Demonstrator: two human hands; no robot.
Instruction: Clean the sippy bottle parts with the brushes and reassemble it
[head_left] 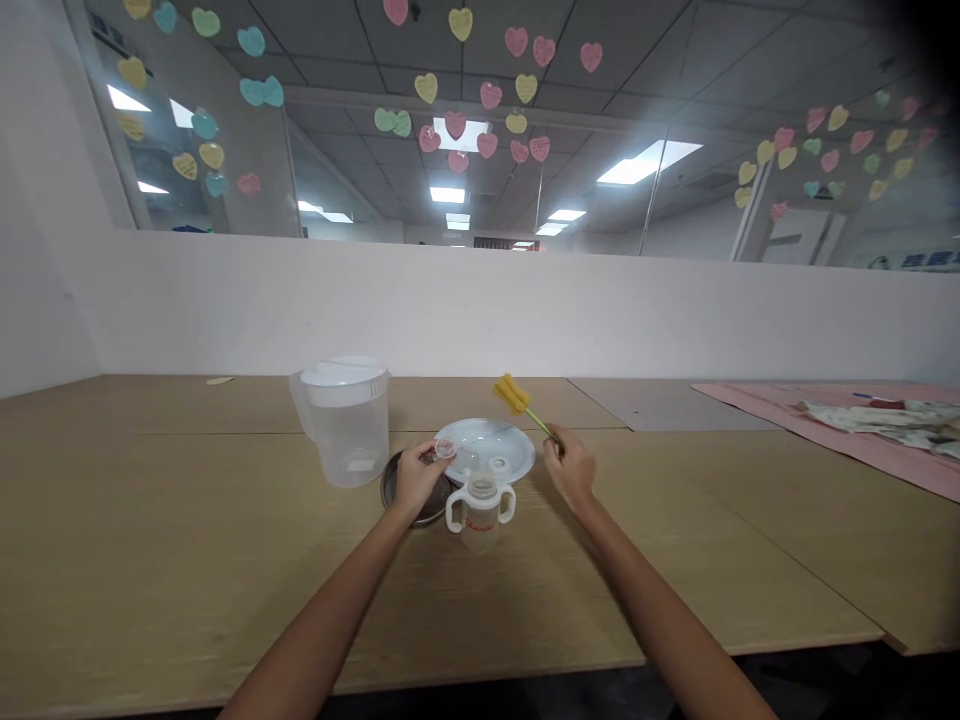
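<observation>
A white wall (480, 310) runs along the back, with glass panels (352, 120) above it carrying heart-shaped paper notes (461, 25) in pink, yellow, green and blue. Below spreads a light-brown, wood-toned counter (202, 580).

Take the clear bottle (480, 527) with 2 white loop handles and red lettering as the centre of a clock, with 12 toward the wall. It stands upright on the counter, its threaded neck uncovered. At 12 o'clock, just behind it, is a shallow white round plate (524, 458); a small white ring-shaped part (499, 466) lies in it, beside a clear piece too faint to make out.

At 10 o'clock a dark round metal dish (388, 484) lies partly under the left hand (417, 480), whose thumb and fingers are pinched nearly together on a small white ring-shaped cap (445, 448). Further out at 10 stands a tall translucent plastic pitcher (351, 435) with a white lid.

At 2 o'clock the right hand (571, 466) is curled closed around the green handle of a yellow sponge-headed brush (511, 394), its head raised toward 12 to 1. Far off between 2 and 3, a pink cloth (787, 425) covers the counter.
</observation>
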